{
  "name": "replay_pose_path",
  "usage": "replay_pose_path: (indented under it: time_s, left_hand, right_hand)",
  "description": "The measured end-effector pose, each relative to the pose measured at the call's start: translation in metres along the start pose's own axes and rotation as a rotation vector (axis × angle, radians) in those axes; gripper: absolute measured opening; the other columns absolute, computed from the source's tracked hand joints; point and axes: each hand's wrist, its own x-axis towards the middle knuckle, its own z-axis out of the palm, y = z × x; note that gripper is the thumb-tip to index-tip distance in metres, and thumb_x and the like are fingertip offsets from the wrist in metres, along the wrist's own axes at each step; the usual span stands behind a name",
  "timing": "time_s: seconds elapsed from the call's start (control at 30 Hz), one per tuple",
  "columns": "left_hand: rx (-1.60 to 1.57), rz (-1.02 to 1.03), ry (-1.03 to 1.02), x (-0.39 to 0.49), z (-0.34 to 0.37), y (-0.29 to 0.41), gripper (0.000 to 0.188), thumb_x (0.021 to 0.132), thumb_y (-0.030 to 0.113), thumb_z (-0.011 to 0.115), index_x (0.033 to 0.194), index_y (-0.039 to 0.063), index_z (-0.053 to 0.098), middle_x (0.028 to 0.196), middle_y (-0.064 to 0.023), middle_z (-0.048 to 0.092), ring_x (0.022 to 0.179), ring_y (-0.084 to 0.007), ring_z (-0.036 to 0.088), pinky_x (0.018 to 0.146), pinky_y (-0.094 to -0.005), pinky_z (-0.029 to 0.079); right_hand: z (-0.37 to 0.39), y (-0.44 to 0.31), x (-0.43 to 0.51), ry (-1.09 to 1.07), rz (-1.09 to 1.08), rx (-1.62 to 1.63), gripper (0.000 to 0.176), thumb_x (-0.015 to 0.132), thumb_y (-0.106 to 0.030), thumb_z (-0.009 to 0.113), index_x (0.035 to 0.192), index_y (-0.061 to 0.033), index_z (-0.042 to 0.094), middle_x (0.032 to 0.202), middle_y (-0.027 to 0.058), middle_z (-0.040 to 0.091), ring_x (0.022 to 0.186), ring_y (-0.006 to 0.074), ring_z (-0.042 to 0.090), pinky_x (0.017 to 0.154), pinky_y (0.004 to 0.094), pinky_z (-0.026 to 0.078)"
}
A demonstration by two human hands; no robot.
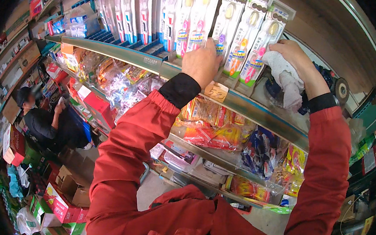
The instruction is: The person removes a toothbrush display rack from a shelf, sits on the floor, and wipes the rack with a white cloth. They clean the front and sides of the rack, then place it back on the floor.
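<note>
Packaged toothbrushes (242,38) stand upright in a row on the top shelf, several with pale round heads and brightly coloured handles. My left hand (201,63) reaches in among them, its fingertips between a pink-handled and a purple-handled pack. It touches these packs, but the fingers partly hide whether it grips one. In my right hand (292,57) is a crumpled greyish-white cloth (287,77), which hangs down over the shelf. The fingers of this hand rest by the right edge of the rightmost toothbrush pack (259,53).
Blue divider racks (109,38) continue to the left. A handwritten card (215,91) sits on the shelf edge (259,107). Bagged goods (217,130) fill the shelf below. Dark round objects (339,90) lie at right. A person (45,121) sits at left, beyond cardboard boxes (63,204).
</note>
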Motion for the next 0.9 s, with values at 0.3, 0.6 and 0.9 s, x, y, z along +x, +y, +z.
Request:
replay_pose_path:
  time_s: [0.3,0.6,0.9]
  left_hand:
    - [-0.042,-0.021,0.063,0.0007,0.0061,0.0019,0.036,0.077,0.029,0.06,0.095,0.001,0.045,0.065,-0.0202,0.059,0.061,-0.0368,0.059,0.053,-0.046,0.046]
    - [-0.06,-0.069,0.034,0.0022,0.0028,0.004,0.038,0.075,0.026,0.062,0.098,0.001,0.046,0.067,-0.02,0.06,0.063,-0.0368,0.06,0.054,-0.0463,0.046]
    - [-0.104,-0.069,0.05,0.0008,0.0031,0.003,0.035,0.075,0.025,0.062,0.097,0.002,0.046,0.069,-0.0198,0.06,0.064,-0.0364,0.06,0.055,-0.046,0.046]
  right_hand:
    - [-0.0001,0.0029,-0.0007,-0.003,0.013,0.089,0.038,0.078,-0.018,0.06,0.104,0.0083,0.054,0.087,0.0103,0.062,0.073,0.0153,0.06,0.064,0.0258,0.047]
    - [0.0007,0.0018,-0.0021,0.039,-0.004,-0.019,0.036,0.078,-0.022,0.059,0.1,0.0073,0.057,0.086,0.0089,0.062,0.072,0.0133,0.057,0.064,0.0249,0.044]
    - [0.0028,0.0001,-0.0061,0.074,-0.017,-0.059,0.038,0.079,-0.023,0.059,0.1,0.0076,0.056,0.088,0.0107,0.061,0.078,0.0146,0.056,0.07,0.025,0.043]
